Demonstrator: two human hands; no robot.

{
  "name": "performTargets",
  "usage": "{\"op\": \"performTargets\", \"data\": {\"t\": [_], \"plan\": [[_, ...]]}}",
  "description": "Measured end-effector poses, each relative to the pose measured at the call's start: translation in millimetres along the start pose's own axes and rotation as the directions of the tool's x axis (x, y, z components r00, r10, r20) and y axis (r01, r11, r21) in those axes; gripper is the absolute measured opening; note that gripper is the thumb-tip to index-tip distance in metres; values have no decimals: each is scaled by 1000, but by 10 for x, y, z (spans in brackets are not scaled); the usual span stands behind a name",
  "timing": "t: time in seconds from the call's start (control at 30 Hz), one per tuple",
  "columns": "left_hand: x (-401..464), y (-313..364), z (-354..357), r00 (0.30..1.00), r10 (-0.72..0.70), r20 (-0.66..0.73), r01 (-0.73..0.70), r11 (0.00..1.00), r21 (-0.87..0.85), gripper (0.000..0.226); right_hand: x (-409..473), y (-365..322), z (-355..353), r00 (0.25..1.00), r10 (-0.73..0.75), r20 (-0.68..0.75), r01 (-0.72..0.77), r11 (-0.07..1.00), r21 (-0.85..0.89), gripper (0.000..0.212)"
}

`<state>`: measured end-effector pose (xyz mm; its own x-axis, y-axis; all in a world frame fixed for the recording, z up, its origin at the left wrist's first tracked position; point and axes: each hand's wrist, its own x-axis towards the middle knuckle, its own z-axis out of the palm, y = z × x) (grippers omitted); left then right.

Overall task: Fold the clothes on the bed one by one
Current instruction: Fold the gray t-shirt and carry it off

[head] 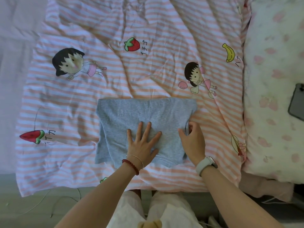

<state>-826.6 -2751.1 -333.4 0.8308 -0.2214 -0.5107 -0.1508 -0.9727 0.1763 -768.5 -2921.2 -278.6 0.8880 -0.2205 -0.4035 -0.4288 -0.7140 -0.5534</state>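
On the bed (148, 38), over the striped duvet, a grey shirt (131, 112) lies partly folded near the front edge. Left hand (142, 142) is spread flat, pressing its middle. Right hand (193, 142) curls round the shirt's right edge, pinching the fabric there. Risk imo: the duvet's pretty wrinkled, so pulling that side over could drag the layers crooked if the flat hand lifts early.

Left grip (142, 142) flat, splayed; right grip (193, 142) pinching.

Home bedroom: striped duvet (148, 30), pillow (271, 63)
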Motion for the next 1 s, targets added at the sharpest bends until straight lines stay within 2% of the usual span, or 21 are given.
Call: {"op": "performTargets", "data": {"t": [0.07, 0.13, 0.17, 0.2, 0.23, 0.27, 0.3, 0.33, 0.37, 0.4, 0.43, 0.5, 0.57, 0.63, 0.67, 0.7, 0.77, 0.8, 0.83, 0.9, 1.0], "plan": [[-20, -17, -52, 1000, 5, 21, -4, 1000, -28, 63, 9, -60, -17, 997, 79, 0, -79, 994, 81, 24], [-44, -67, -136, 1000, 18, 0, -18, 994, -107, 56, -18, -156, -47, 999, 29, 34, -34, 983, 182, 26], [-63, -100, -201, 999, 11, -35, -18, 973, -229, 50, -52, -239, -58, 997, -24, 73, 6, 971, 238, 26], [-91, -137, -279, 996, -36, -87, -6, 896, -443, 42, -98, -331, -63, 990, -85, 113, 49, 957, 286, 27], [-131, -194, -365, 985, -133, -111, 19, 719, -695, 34, -147, -428, -48, 978, -148, 148, 93, 941, 325, 29], [-180, -277, -446, 967, -245, -71, 48, 448, -893, 28, -199, -536, -10, 963, -202, 181, 126, 924, 361, 31], [-241, -393, -513, 944, -330, 26, 76, 140, -987, 24, -251, -651, 56, 945, -237, 225, 135, 910, 393, 31], [-313, -528, -561, 919, -363, 151, 110, -132, -985, 21, -300, -774, 140, 923, -261, 282, 130, 903, 410, 32], [-391, -674, -574, 898, -342, 276, 150, -353, -924, 21, -353, -905, 242, 897, -282, 341, 125, 901, 415, 32], [-468, -811, -567, 881, -293, 372, 177, -525, -833, 26, -405, -1035, 355, 863, -302, 406, 121, 902, 414, 34], [-537, -943, -541, 864, -249, 438, 192, -642, -742, 34, -456, -1156, 468, 817, -317, 482, 102, 902, 420, 38], [-647, -1152, -454, 835, -217, 506, 195, -743, -640, 47, -555, -1329, 664, 692, -319, 647, 16, 904, 427, 45], [-678, -1265, -370, 814, -226, 535, 215, -739, -639, 51, -602, -1355, 790, 638, -331, 695, 109, 932, 344, 41], [-647, -1294, -349, 780, -279, 560, 296, -624, -723, 45, -594, -1269, 824, 719, -342, 605, 236, 939, 251, 32], [-620, -1288, -351, 763, -337, 551, 348, -504, -791, 39, -573, -1210, 811, 771, -335, 542, 270, 942, 198, 30], [-594, -1271, -342, 761, -409, 504, 391, -331, -859, 33, -549, -1140, 796, 811, -335, 480, 310, 941, 134, 29], [-551, -1208, -308, 775, -540, 327, 387, -3, -922, 21, -472, -1018, 758, 842, -376, 386, 423, 905, -41, 32], [-556, -1166, -301, 779, -581, 235, 333, 66, -941, 14, -421, -972, 749, 837, -409, 363, 481, 867, -132, 36], [-574, -1130, -289, 772, -613, 168, 271, 78, -959, 5, -374, -943, 748, 820, -441, 364, 534, 819, -209, 39], [-633, -1094, -218, 729, -677, 104, 206, 71, -976, 10, -297, -929, 773, 769, -474, 430, 619, 722, -311, 47], [-684, -1084, -110, 654, -735, 181, 321, 52, -946, 4, -198, -922, 878, 702, -403, 587, 692, 580, -430, 52]]}}
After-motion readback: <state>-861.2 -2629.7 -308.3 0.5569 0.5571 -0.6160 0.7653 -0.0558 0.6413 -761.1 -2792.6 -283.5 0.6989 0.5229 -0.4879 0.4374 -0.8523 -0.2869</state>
